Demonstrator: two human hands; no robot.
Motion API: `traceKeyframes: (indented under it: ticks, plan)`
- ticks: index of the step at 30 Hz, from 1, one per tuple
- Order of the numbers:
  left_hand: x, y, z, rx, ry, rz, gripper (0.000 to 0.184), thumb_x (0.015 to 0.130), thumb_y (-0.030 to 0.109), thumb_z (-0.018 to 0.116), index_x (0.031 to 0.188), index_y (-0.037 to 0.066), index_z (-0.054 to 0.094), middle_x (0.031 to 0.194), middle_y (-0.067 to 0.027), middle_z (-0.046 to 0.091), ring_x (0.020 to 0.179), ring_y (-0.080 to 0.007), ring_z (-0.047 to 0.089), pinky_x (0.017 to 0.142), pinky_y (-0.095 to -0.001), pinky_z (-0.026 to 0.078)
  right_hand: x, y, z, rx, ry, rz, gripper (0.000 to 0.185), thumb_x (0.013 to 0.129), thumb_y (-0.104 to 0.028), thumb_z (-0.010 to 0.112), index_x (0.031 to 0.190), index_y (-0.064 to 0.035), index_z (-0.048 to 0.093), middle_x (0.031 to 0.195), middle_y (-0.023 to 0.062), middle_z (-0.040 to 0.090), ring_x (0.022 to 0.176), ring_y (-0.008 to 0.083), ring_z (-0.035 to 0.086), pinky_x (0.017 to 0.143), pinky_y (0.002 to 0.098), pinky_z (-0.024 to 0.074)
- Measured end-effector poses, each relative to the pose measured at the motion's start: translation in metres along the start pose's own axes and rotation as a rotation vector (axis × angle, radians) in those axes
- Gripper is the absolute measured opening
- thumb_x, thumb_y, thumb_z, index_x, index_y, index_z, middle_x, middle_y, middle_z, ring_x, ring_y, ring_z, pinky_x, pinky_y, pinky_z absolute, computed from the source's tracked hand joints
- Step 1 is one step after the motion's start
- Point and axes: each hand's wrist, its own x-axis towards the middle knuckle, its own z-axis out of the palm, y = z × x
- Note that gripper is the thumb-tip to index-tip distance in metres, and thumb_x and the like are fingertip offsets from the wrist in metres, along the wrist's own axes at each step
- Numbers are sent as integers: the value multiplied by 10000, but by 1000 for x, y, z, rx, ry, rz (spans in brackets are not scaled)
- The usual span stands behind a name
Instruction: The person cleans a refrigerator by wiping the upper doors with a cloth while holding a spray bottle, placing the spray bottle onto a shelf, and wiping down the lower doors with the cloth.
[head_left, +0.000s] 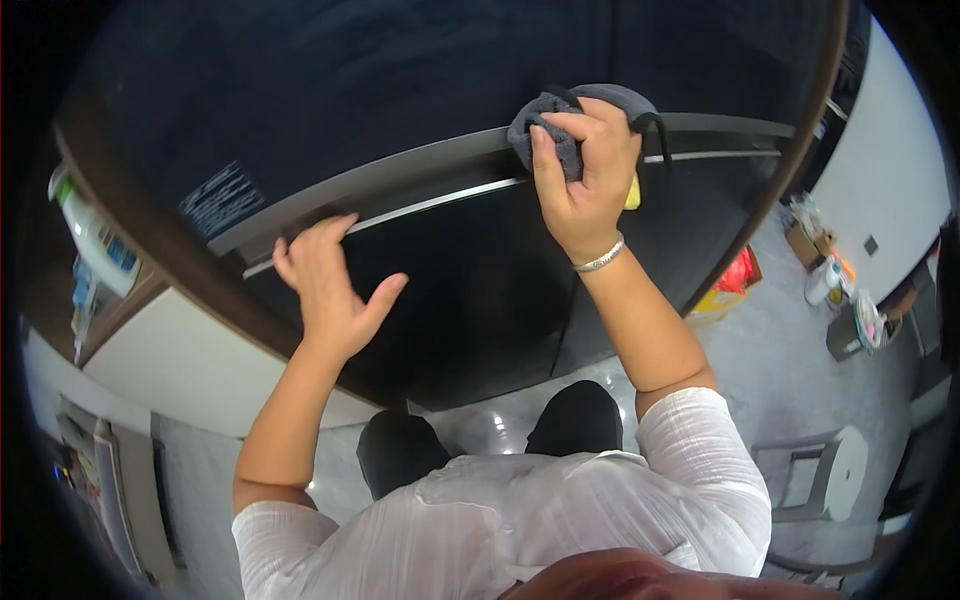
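A dark, glossy cabinet front (400, 70) with a long metal strip (400, 170) across it fills the upper middle. Bunched in my right hand (590, 175) is a dark grey cloth (548, 130), pressed at the strip; its black-edged end hangs to the right. Something yellow (633, 193) shows just behind that hand's wrist side. My left hand (335, 275) has its fingers spread, fingertips at the lower edge of the strip on the left, thumb pointing away, and holds nothing. A printed label (222, 200) lies above it on the dark surface.
Shelves at the left hold a white spray bottle (95, 235). On the grey floor at the right are a box with red and yellow colours (730, 280), bottles (825, 280), a small bin (845, 335) and a white-topped stool (845, 470). My feet stand below the cabinet.
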Motion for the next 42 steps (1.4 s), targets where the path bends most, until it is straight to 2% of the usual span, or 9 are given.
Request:
traceKeyframes:
  ticks: [9, 15, 18, 22, 27, 30, 33, 37, 42]
  plan:
    - [-11, -8, 4, -67, -12, 5, 809, 763, 475, 790, 1364, 33, 475, 1312, -146, 533, 1290, -363, 444, 1114, -670, 143, -1, -115, 82, 219, -357, -45, 244, 758, -127, 779, 973, -105, 666, 1081, 116, 684, 829, 296, 635, 751, 393, 426]
    - [-20, -15, 4, -124, -16, 94, 780, 846, 313, 704, 1481, -20, 397, 1485, -193, 464, 1402, -373, 408, 1158, -511, 268, 0, -189, 154, 367, -476, -123, 163, 788, -132, 707, 940, -95, 660, 1150, 101, 700, 940, 277, 637, 850, 427, 476]
    - [-16, -20, 6, -115, 38, 164, 736, 906, 291, 629, 1499, -65, 378, 1533, -209, 443, 1404, -381, 434, 1157, -474, 311, 5, -210, 182, 569, -472, -149, 113, 818, -155, 651, 881, -62, 663, 956, 117, 713, 907, 295, 653, 850, 423, 491]
    - [-16, -27, 17, -91, 108, 169, 755, 920, 405, 622, 1513, -6, 398, 1516, -172, 475, 1412, -355, 431, 1166, -516, 273, 21, -228, 191, 1086, -1176, 184, 184, 918, -219, 667, 998, -57, 703, 957, 135, 711, 1001, 307, 680, 893, 407, 514]
    - [-19, -16, -7, -102, -37, 49, 911, 851, 606, 634, 1536, 55, 395, 1555, -91, 450, 1454, -293, 382, 1187, -557, 170, -30, -214, 109, 1254, -900, 387, 204, 978, -155, 627, 1137, -34, 666, 1137, 90, 683, 1017, 206, 667, 935, 352, 505]
    - [-23, -27, 18, 31, 13, 83, 908, 852, 591, 626, 1546, 58, 383, 1577, -91, 416, 1477, -289, 339, 1192, -536, 147, -12, -175, 32, 887, -924, 1036, 220, 991, -139, 617, 1193, -52, 636, 1105, 48, 670, 1036, 133, 634, 926, 299, 493]
    - [-18, -19, -9, -137, -117, 32, 941, 757, 446, 801, 1526, 71, 409, 1572, -72, 400, 1474, -257, 326, 1196, -516, 136, 2, -135, -17, 730, -127, 1379, 270, 1045, -258, 549, 1225, -75, 630, 1104, 40, 639, 903, 113, 631, 798, 277, 526]
    - [-20, -23, 1, -242, -38, 70, 991, 774, 541, 768, 1545, 59, 374, 1579, -133, 399, 1470, -320, 324, 1170, -569, 109, 4, -91, -35, 338, 384, 821, 294, 1085, -275, 455, 1226, -40, 559, 1176, 130, 642, 1011, 203, 673, 854, 359, 586]
    - [-20, -23, -8, -322, -44, 66, 945, 773, 494, 782, 1521, 50, 412, 1578, -154, 407, 1475, -349, 329, 1166, -589, 141, -63, -2, -26, -310, -291, 202, 297, 956, -123, 641, 1230, -28, 579, 1242, 178, 547, 1209, 318, 522, 1080, 404, 366]
